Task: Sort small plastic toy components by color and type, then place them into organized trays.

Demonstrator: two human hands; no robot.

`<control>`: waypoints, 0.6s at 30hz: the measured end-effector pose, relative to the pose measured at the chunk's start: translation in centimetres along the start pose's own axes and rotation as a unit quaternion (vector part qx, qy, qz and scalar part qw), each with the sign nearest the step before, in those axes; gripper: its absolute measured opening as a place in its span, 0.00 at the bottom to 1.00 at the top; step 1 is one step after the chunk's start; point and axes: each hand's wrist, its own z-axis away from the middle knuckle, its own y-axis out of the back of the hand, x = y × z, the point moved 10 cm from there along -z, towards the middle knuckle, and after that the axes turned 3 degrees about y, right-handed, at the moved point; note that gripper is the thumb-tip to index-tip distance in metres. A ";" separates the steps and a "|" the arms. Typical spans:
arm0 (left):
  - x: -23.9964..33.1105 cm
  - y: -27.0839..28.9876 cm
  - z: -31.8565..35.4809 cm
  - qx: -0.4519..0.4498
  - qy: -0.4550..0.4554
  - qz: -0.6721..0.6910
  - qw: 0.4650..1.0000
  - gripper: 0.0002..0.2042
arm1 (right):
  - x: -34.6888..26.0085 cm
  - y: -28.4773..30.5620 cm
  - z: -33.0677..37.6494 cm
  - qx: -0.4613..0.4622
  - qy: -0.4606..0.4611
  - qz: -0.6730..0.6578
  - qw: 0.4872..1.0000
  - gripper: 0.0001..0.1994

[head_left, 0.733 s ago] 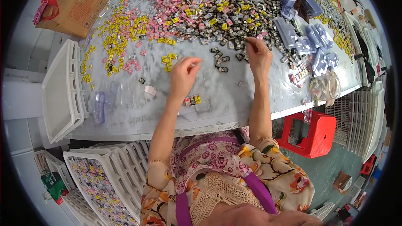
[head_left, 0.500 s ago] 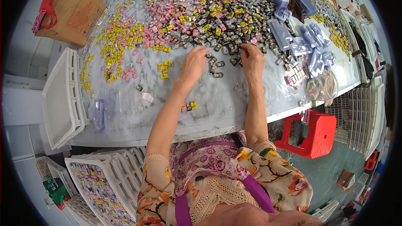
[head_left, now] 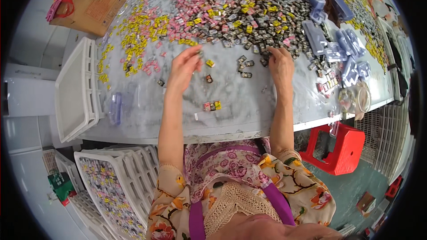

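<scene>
A grey table (head_left: pixel 249 106) is strewn with small wrapped pieces: a yellow heap (head_left: pixel 133 31), a pink heap (head_left: pixel 191 6) and a dark heap (head_left: pixel 262 22). My left hand (head_left: pixel 183 69) hovers near the table's middle, its fingertips pinched on a small dark piece. My right hand (head_left: pixel 281 64) rests at the near rim of the dark heap, fingers down on the pieces. Between the hands lie a few loose dark pieces (head_left: pixel 244 64) and a yellow one (head_left: pixel 210 63). A short row of three pieces (head_left: pixel 212 106) sits closer to me.
A white plastic tray (head_left: pixel 73 91) lies at the table's left edge, a cardboard box (head_left: pixel 91 0) behind it. Clear blue lidded cases (head_left: pixel 338 40) crowd the right. A red stool (head_left: pixel 340 149) stands below right; white crates (head_left: pixel 111 182) of pieces sit below left.
Both hands reached farther out toward the dark heap, then my left hand drew back left with a small piece pinched. My right hand stays at the heap's edge.
</scene>
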 end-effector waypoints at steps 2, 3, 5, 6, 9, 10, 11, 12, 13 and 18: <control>-0.3 2.5 2.5 -0.009 0.009 0.141 0.990 0.14 | -0.9 0.2 -0.2 0.016 -0.009 -0.001 1.000 0.13; -1.4 3.6 3.7 0.006 0.029 0.174 0.984 0.14 | -1.6 0.6 -0.4 0.038 -0.008 -0.040 0.998 0.13; -3.5 4.7 5.3 0.025 0.046 0.208 0.977 0.14 | -3.2 -0.1 -0.6 0.007 -0.027 -0.147 0.989 0.12; -4.7 4.8 5.7 0.052 0.062 0.116 0.990 0.14 | -4.1 -0.4 -0.3 0.006 -0.024 -0.148 0.989 0.12; -5.9 3.5 6.2 0.092 0.091 -0.073 0.989 0.14 | -8.9 -6.0 2.0 -0.191 0.067 -0.295 0.934 0.14; -5.9 3.0 6.2 0.102 0.103 -0.170 0.975 0.13 | -11.0 -6.8 3.0 -0.217 0.140 -0.265 0.929 0.15; -5.4 3.7 6.3 0.133 0.024 -0.256 0.957 0.13 | -12.8 -7.5 3.5 -0.222 0.150 -0.271 0.925 0.15; -5.4 3.0 6.0 0.131 0.024 -0.254 0.958 0.13 | -14.2 -7.9 4.2 -0.228 0.184 -0.262 0.920 0.16; -5.0 2.5 5.9 0.140 0.011 -0.285 0.948 0.13 | -15.2 -8.3 4.9 -0.234 0.218 -0.251 0.914 0.17; -2.9 2.0 6.8 0.159 -0.103 -0.386 0.903 0.16 | -15.2 -9.7 5.6 -0.233 0.214 -0.223 0.922 0.15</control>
